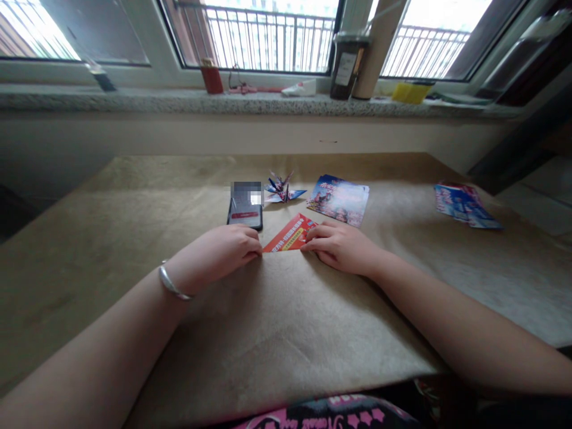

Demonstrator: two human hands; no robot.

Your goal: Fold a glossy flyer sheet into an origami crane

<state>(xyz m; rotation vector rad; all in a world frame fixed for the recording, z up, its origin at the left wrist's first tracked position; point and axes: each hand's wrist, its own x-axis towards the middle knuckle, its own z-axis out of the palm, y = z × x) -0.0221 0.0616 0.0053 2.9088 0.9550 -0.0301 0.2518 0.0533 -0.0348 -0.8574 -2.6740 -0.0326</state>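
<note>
A red sheet of paper [289, 235], folded into a triangle with white print and a yellow strip, lies on the table between my hands. My left hand [236, 245], with a silver bracelet at the wrist, is closed with its fingertips at the paper's left corner. On its right side, my right hand [342, 245] has bent fingers pressed on the paper and covers that corner. Just beyond my left hand lies a phone [245, 205], its screen partly blurred. A folded blue-and-pink paper crane [283, 189] stands behind the red paper.
A stack of printed blue-and-pink square sheets [340, 199] lies beyond my right hand. More printed papers [467, 205] are fanned out at the far right of the brown-covered table [286, 333]. Behind it, a granite windowsill [156, 101] holds a red container [211, 77] and a dark canister [347, 68].
</note>
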